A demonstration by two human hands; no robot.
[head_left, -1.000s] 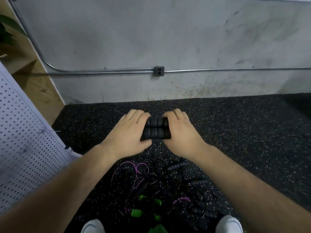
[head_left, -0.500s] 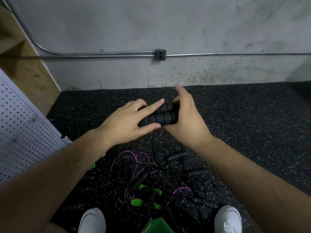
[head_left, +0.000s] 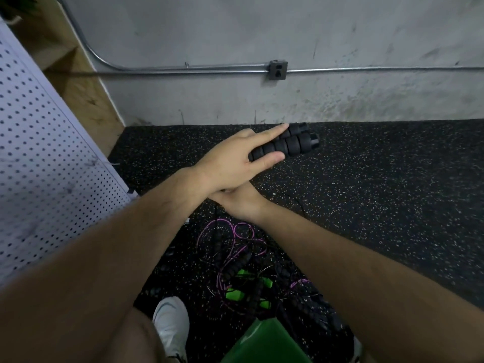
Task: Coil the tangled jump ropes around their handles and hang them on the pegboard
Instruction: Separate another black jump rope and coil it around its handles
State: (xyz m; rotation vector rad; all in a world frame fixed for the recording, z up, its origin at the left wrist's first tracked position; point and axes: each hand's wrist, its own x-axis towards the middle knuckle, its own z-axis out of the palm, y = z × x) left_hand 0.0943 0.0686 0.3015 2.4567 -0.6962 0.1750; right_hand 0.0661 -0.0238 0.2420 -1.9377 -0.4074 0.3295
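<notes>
My left hand [head_left: 230,161] holds a pair of black ribbed foam jump-rope handles [head_left: 296,142] side by side above the floor, pinched between thumb and outstretched fingers, their free ends pointing right. My right hand [head_left: 241,205] sits just below the left wrist, and that wrist hides its fingers. On the floor below lies a tangle of jump ropes [head_left: 243,260] with pink and black cords and more black handles. The white pegboard [head_left: 39,158] leans at the left.
Bright green pieces [head_left: 235,294] lie in the tangle and a green object [head_left: 264,341] sits at the bottom edge. My white shoe [head_left: 171,323] stands beside the pile. A grey wall with a metal conduit and outlet box [head_left: 278,70] closes the far side of the speckled black floor.
My right hand let go of the handles and dropped back under the left wrist. My left hand alone now holds the pair, swung so the ends point right.
</notes>
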